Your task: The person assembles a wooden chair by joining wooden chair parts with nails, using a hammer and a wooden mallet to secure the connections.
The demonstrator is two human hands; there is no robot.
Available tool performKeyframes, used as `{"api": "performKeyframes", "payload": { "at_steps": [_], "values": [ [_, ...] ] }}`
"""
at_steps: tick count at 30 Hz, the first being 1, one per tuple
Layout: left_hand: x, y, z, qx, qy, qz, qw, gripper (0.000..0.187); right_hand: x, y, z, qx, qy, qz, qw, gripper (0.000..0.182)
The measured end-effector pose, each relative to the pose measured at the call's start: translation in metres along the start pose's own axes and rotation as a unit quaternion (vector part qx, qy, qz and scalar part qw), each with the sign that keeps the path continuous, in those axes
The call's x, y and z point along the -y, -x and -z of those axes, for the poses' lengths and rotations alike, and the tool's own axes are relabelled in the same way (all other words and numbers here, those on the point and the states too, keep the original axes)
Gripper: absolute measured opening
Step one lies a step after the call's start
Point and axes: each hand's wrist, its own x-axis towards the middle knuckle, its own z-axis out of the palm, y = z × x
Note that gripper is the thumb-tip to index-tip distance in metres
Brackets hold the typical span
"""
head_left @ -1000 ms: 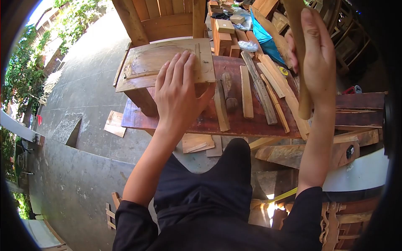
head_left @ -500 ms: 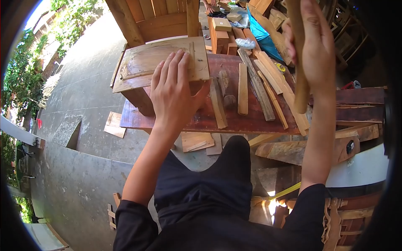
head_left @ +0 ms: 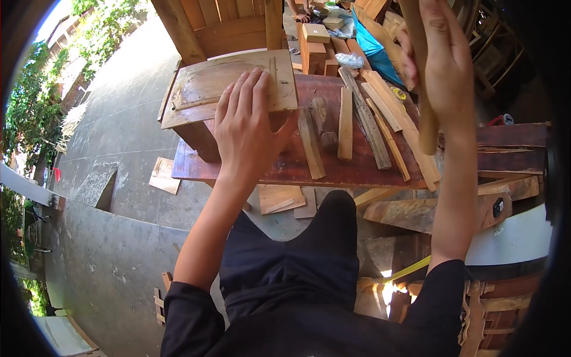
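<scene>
My left hand (head_left: 245, 122) lies flat on a light wooden panel (head_left: 199, 83), its fingers stretched and close together. That panel tops a small wooden piece standing on the reddish-brown table (head_left: 270, 172). Raised at the upper right, my right hand (head_left: 447, 65) is against a long wooden stick (head_left: 427, 119) held upright; thumb and fingers lie on either side of it. Right of my left hand, several wooden strips (head_left: 345, 125) and a dark wooden mallet-like tool (head_left: 326, 138) lie on the table.
A tall slatted wooden piece (head_left: 229, 38) stands behind the panel. Further back are wooden blocks (head_left: 314, 56), a blue sheet (head_left: 372, 47) and another person's hand (head_left: 302, 16). Boards (head_left: 279, 199) lie on the floor below the table. Wood pieces (head_left: 404, 214) are at the right.
The view has shifted slightly. My right hand and the stick are a little higher in view. My left hand stays on the panel.
</scene>
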Motion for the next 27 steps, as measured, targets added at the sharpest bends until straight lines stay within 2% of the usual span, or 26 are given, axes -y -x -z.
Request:
{"api": "performKeyframes", "payload": {
  "at_steps": [1, 2, 4, 5, 7, 9, 12, 14, 15, 17, 21, 27],
  "values": [
    [0.000, -0.001, 0.000, -0.001, -0.001, 0.002, 1.000, 0.070, -0.021, 0.001, -0.006, 0.002, -0.015, 0.046, 0.999, 0.051],
    [-0.002, 0.000, 0.000, -0.001, 0.001, 0.003, 1.000, 0.070, -0.039, 0.010, -0.026, 0.023, 0.081, 0.149, 0.985, 0.051],
    [-0.004, 0.001, 0.001, 0.003, -0.003, 0.003, 1.000, 0.070, -0.043, 0.017, -0.029, 0.092, 0.175, 0.178, 0.964, 0.049],
    [-0.003, 0.000, 0.002, 0.006, -0.004, 0.000, 1.000, 0.070, -0.040, 0.018, -0.021, 0.139, 0.175, 0.105, 0.969, 0.047],
    [-0.002, 0.001, 0.003, 0.009, 0.002, -0.003, 1.000, 0.070, -0.044, 0.024, -0.012, 0.149, 0.160, -0.010, 0.976, 0.046],
    [-0.002, 0.001, 0.005, 0.014, 0.001, 0.000, 1.000, 0.070, -0.068, 0.038, -0.013, 0.077, 0.133, -0.088, 0.984, 0.048],
    [-0.003, 0.001, 0.005, 0.014, 0.006, 0.003, 1.000, 0.071, -0.092, 0.073, -0.020, 0.030, 0.014, -0.256, 0.966, 0.045],
    [-0.003, 0.002, 0.006, 0.016, 0.007, 0.003, 1.000, 0.071, -0.135, 0.107, -0.028, 0.014, 0.011, -0.281, 0.960, 0.044],
    [-0.004, 0.001, 0.005, 0.015, 0.007, 0.004, 1.000, 0.071, -0.151, 0.124, -0.031, 0.017, 0.056, -0.295, 0.954, 0.047],
    [-0.004, 0.000, 0.005, 0.015, 0.005, -0.001, 1.000, 0.071, -0.153, 0.150, -0.037, 0.037, 0.104, -0.331, 0.937, 0.053],
    [-0.005, 0.000, 0.006, 0.018, -0.001, -0.005, 1.000, 0.071, -0.160, 0.187, -0.051, 0.065, 0.099, -0.398, 0.910, 0.049],
    [-0.009, -0.001, 0.005, 0.016, -0.010, -0.003, 1.000, 0.072, -0.170, 0.208, -0.068, 0.011, 0.083, -0.378, 0.922, 0.045]
  ]
}}
